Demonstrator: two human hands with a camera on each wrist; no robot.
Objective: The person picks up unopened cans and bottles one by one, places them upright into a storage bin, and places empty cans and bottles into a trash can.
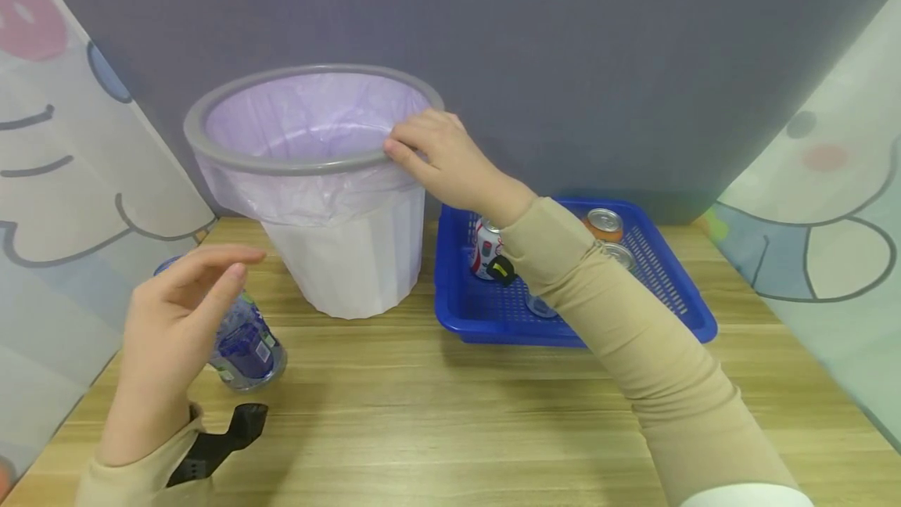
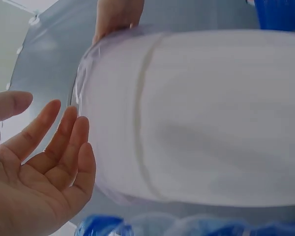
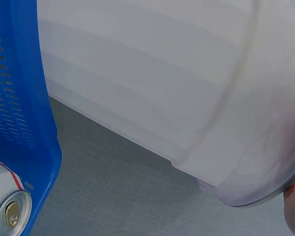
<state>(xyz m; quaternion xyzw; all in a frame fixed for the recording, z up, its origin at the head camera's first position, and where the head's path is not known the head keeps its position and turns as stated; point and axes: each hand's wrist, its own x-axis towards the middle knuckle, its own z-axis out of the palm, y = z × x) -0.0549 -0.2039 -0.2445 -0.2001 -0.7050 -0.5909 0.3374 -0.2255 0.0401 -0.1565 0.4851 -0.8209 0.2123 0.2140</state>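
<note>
A white trash can [image 1: 352, 257] stands upright on the table, lined with a pale purple bag [image 1: 310, 112] under a grey ring [image 1: 296, 166]. My right hand [image 1: 450, 159] grips the ring at its right side, fingers over the edge; in the left wrist view that hand [image 2: 119, 17] shows at the top. My left hand [image 1: 165, 327] is raised left of the can, holding nothing, its fingers loosely bent and apart from the thumb. Behind and below it is a clear plastic bottle [image 1: 246, 343] with a purple-blue label, partly hidden by the hand.
A blue perforated basket [image 1: 457, 303] sits right of the can, partly behind my right forearm. In it are a white-and-red can [image 1: 486, 245], an orange can [image 1: 604, 224] and other cans. A grey panel [image 1: 598, 61] rises at the back, with printed panels at both sides.
</note>
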